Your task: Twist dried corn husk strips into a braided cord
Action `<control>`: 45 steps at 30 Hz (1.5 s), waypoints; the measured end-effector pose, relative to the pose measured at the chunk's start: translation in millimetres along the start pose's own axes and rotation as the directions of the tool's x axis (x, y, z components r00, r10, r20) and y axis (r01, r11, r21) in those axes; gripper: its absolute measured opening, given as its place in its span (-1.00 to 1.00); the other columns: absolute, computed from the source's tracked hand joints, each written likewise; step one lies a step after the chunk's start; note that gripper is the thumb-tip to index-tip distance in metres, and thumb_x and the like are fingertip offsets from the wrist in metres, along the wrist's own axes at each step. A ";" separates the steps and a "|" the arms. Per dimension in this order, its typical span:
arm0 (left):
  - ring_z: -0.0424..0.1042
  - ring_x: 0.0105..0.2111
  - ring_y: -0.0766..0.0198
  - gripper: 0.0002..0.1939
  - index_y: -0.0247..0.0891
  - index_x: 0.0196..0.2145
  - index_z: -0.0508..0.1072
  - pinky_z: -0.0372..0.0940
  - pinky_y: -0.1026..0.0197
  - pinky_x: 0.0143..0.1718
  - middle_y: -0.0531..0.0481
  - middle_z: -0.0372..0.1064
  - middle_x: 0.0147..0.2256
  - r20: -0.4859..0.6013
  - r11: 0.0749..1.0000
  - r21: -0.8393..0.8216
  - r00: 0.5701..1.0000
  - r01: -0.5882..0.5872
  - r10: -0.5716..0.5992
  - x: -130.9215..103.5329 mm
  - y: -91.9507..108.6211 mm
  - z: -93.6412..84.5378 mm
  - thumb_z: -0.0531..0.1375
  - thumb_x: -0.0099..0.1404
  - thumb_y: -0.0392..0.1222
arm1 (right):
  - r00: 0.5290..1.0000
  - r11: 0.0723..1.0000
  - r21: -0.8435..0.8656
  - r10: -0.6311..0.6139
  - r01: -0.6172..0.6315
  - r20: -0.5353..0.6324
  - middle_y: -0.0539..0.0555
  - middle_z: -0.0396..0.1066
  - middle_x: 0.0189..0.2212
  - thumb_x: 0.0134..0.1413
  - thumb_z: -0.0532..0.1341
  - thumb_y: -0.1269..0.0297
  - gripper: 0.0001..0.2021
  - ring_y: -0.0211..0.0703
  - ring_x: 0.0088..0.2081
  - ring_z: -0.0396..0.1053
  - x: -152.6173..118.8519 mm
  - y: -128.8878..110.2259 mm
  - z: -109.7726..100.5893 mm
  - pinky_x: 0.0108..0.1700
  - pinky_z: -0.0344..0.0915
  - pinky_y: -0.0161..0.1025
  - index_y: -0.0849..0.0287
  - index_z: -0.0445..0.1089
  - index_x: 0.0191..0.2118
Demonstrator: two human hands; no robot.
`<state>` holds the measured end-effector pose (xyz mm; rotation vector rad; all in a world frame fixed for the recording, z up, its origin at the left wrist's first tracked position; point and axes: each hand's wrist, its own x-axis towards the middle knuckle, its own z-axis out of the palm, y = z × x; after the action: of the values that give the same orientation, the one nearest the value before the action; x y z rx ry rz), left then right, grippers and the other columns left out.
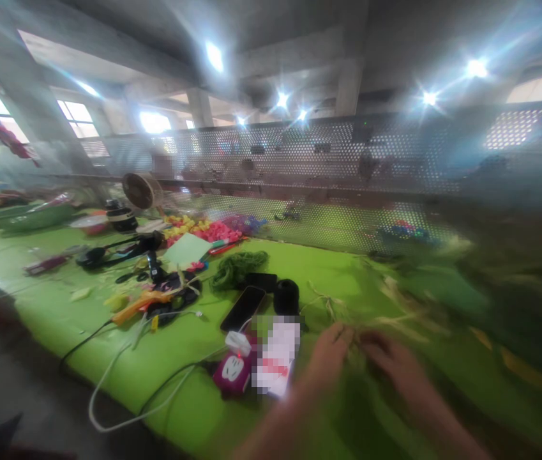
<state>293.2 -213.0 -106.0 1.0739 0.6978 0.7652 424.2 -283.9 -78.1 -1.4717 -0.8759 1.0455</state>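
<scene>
Low on the right, my left hand (331, 351) and my right hand (388, 358) meet fingertip to fingertip above the green tabletop. Both have their fingers drawn together in a pinch. Something thin and pale green seems to lie between them, but blur hides what it is. Just beyond the fingers lie thin, straw-coloured strands (329, 301). Left of my left hand is a phone with a lit screen (286, 348), partly pixelated. A black spool (286, 298) stands behind that phone.
A purple power adapter (233, 375), a dark phone (244, 308) and a bundle of green yarn (239, 267) lie left. Beyond are an orange-handled glue gun (141, 306), pink and yellow pieces (208, 231), and a fan (142, 191). A perforated metal screen (318, 172) borders the table.
</scene>
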 end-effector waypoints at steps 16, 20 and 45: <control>0.14 -0.45 0.35 -0.71 -0.26 -0.43 0.31 0.04 0.27 -0.40 0.07 0.21 -0.46 -0.108 0.941 0.324 0.984 -0.101 0.143 -1.7 6.9 3.2 0.11 0.34 0.00 | 0.921 0.758 -0.551 -0.386 0.348 0.049 0.08 0.61 -0.27 0.15 0.12 0.05 -0.70 0.00 -0.29 0.52 -9.6 4.9 2.6 -0.23 0.41 -0.15 0.03 0.56 -0.23; 0.15 -0.47 0.33 -0.74 -0.26 -0.47 0.31 0.04 0.25 -0.41 0.03 0.25 -0.44 -0.027 0.675 0.720 0.965 -0.163 0.261 -8.6 12.6 6.4 0.00 0.38 -0.24 | 0.870 0.619 -0.652 -0.475 0.438 0.134 0.03 0.61 -0.22 0.23 0.07 0.10 -0.70 -0.05 -0.26 0.54 -15.8 4.0 -0.1 -0.23 0.41 -0.19 -0.04 0.56 -0.20; 0.20 -0.41 0.32 -0.79 -0.26 -0.41 0.37 0.10 0.26 -0.35 0.03 0.27 -0.43 -0.021 0.843 0.511 0.978 -0.168 0.207 -0.9 19.4 -7.5 0.10 0.34 -0.13 | 0.936 0.748 -0.571 -0.328 0.338 0.125 0.03 0.62 -0.30 0.13 0.14 0.04 -0.70 0.01 -0.26 0.53 -4.5 -0.9 -4.0 -0.22 0.41 -0.14 0.03 0.58 -0.30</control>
<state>282.7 -204.6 -90.1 1.6214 0.8968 0.8135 426.4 -289.3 -76.5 -1.7141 -1.5099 0.5273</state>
